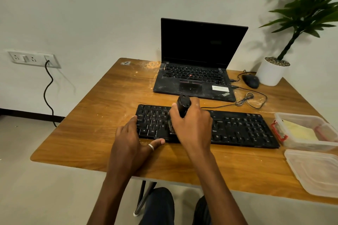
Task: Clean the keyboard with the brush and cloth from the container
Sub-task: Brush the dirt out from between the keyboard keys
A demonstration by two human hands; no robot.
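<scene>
Head view, middle of the frame: the right hand point(190, 124) is gripping the black brush point(183, 105), fingers curled tight round the handle, w/ the hairs pointing down onto the keys. It is working on the left half of the keyboard point(237, 128), which is lying across the middle of the table point(109, 97). Holding the brush nearly upright is prob. helping the hairs dig in btw. the keys.

Lower middle-left: the left hand point(131, 140) is lying flat & open on the keyboard's left end, thumb along the front edge, holding nothing. I think it is pressing down so the keyboard is not sliding.

Right edge: the container point(279, 120) is sitting open, just beside the keyboard's right end, w/ the yellow cloth point(300, 131) lying inside. Its lid point(314, 171) is lying below it in the frame. The cloth is prob. waiting there, close by, for the wiping part.

Upper middle: a dusty laptop point(197, 71) is standing open behind the keyboard, w/ a mouse point(251, 81) to its right
</scene>
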